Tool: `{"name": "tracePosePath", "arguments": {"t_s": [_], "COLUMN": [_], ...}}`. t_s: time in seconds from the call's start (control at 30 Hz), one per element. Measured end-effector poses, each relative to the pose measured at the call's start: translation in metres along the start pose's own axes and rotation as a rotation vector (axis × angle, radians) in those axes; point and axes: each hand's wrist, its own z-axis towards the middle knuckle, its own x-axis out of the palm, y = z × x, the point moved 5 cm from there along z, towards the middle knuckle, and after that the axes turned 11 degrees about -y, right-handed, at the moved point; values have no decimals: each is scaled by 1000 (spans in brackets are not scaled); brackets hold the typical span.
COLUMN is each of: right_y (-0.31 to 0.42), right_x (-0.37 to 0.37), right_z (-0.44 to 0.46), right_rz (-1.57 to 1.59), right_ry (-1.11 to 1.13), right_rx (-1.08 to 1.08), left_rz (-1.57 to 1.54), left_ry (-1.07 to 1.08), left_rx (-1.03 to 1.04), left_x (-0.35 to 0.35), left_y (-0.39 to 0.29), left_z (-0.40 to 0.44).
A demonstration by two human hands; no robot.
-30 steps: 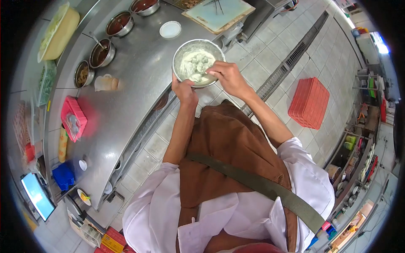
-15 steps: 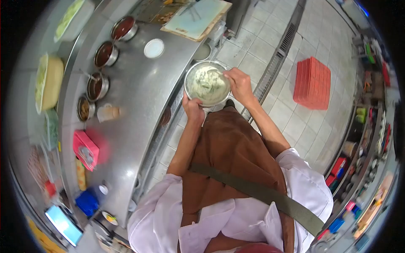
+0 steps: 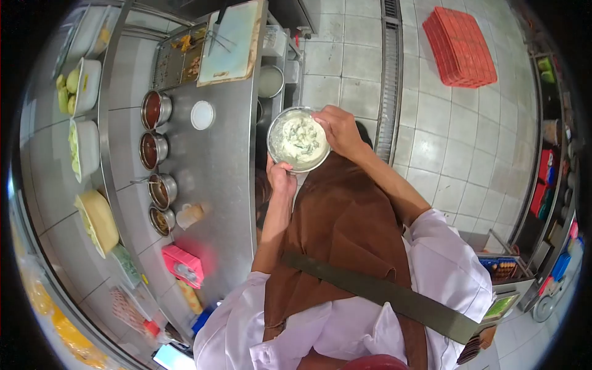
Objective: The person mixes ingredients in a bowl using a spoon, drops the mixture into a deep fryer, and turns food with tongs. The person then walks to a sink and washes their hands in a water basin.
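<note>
A round metal bowl (image 3: 275, 150) holds a pale, creamy mixture (image 3: 302, 137) with green bits, in front of the brown apron. My left hand (image 3: 282, 179) grips the bowl's near left rim, thumb on the edge and the other fingers underneath. At the opposite right rim, my right hand (image 3: 339, 131) is closed, its fingertips reaching over the edge. Whatever those right fingers hold, if anything, is hidden.
To the left runs a steel counter (image 3: 223, 166) with a white lid (image 3: 203, 115), several metal pots of sauce, a pink basket (image 3: 183, 265) and a cutting board (image 3: 229, 46). A red crate (image 3: 459, 48) stands on the tiled floor near a drain grate (image 3: 388, 80).
The camera view has turned, so the counter and red crate appear shifted. The bowl sits slightly lower in view, tilted more toward me, and my right fingers reach further over its rim.
</note>
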Motion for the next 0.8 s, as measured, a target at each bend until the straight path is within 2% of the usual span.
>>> {"name": "tracePosePath", "arguments": {"t_s": [0.03,0.13,0.23,0.37,0.5,0.67,0.8], "right_y": [-5,-7,-5,14,-14,-62,-93], "right_x": [0,0,-13,-61,-88,-163,-235], "right_z": [-1,2,11,42,60,97,154], "right_rz": [1,20,170,266,123,18,-62], "right_ry": [-20,134,192,166,317,58,-73], "right_rx": [-10,-73,-25,141,16,-121,-212], "left_rz": [28,61,80,56,14,-54,-53], "left_ry": [-7,9,25,30,10,13,113], "left_rx": [-11,2,13,63,57,85,141], "left_x": [6,26,39,64,120,208,296], "left_y": [-1,-1,-1,3,9,31,43], "left_z": [-1,-4,-1,18,16,10,-5]}}
